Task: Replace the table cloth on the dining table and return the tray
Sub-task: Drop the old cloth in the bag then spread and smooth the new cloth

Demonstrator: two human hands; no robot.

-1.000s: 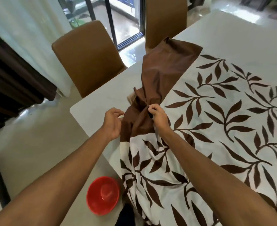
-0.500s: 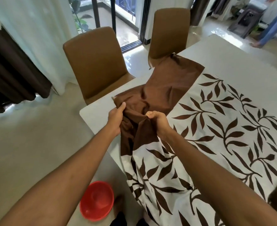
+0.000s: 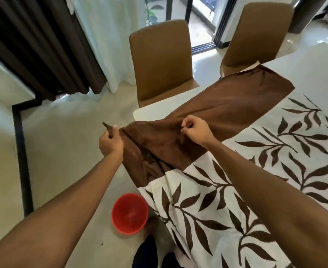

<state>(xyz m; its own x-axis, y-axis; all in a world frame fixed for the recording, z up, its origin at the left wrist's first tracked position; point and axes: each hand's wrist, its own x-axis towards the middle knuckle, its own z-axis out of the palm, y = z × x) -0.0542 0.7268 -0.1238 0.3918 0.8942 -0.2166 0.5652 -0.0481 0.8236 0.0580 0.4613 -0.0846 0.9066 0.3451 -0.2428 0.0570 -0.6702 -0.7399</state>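
Both hands are gripping the tablecloth's brown border at mid-frame: our left hand is pinching the corner off the surface, our right hand is clenching the edge; the tablecloth is running away toward the upper right.

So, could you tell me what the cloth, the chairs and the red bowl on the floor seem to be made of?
Cloth: soft woven fabric, matte; it creases and drapes. Chairs: smooth tan upholstery, probably faux leather, with a slight sheen. Red bowl: likely plastic, uniform colour, thin rim.
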